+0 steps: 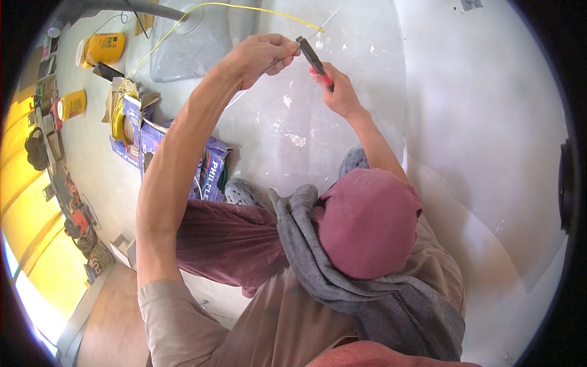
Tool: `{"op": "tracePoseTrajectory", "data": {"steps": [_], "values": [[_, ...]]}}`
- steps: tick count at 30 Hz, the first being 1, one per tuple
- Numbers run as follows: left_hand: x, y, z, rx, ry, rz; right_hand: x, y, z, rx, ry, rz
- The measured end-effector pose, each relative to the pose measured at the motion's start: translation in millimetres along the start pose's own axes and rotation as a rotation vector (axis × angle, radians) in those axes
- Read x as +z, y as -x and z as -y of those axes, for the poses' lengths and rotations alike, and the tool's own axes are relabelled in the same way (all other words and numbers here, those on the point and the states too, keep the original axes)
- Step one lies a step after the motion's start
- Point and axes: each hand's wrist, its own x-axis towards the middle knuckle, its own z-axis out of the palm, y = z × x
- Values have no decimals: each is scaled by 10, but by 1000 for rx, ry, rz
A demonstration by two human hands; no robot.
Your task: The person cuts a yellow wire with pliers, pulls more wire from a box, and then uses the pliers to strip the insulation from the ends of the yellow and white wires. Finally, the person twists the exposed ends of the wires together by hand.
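Note:
My left hand [260, 56] is raised in front of me and pinches a thin yellow wire [244, 7] near its free end. The wire arcs back to a yellow coil [119, 107] on the floor at the left. My right hand [338, 92] grips a hand tool with black and red handles [313, 60]. The tool's tip meets the wire right beside my left fingers. A thin pale strand [333, 13] runs off past the wire's end. Below the hands I see my own capped head, a grey cloth over my shoulders and both shoes.
Blue cardboard boxes [208, 171] lie open on the white floor by my left foot. Two yellow containers [105, 48] [73, 104], a dark phone-like object [107, 71] and a clear plastic sheet [189, 46] lie farther off. Tools line the left wall [67, 196].

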Motion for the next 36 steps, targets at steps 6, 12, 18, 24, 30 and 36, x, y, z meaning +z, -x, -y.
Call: {"op": "tracePoseTrajectory", "data": {"steps": [6,12,18,24,30,36], "values": [[110,-11,-26,126,-322,-111,-74,66,7,-4,32,-17],[207,-234,186,264,-538,-211,-464,507,105,150,242,6],[486,-512,421,532,-814,-463,-746,842,-15,301,862,-6],[780,-364,179,490,-744,-511,-737,879,-139,312,911,-47],[698,-565,293,478,-823,-579,-700,-127,83,204,51,-271],[719,-445,265,545,-1054,-768,-656,-603,42,237,-549,-48]]}}
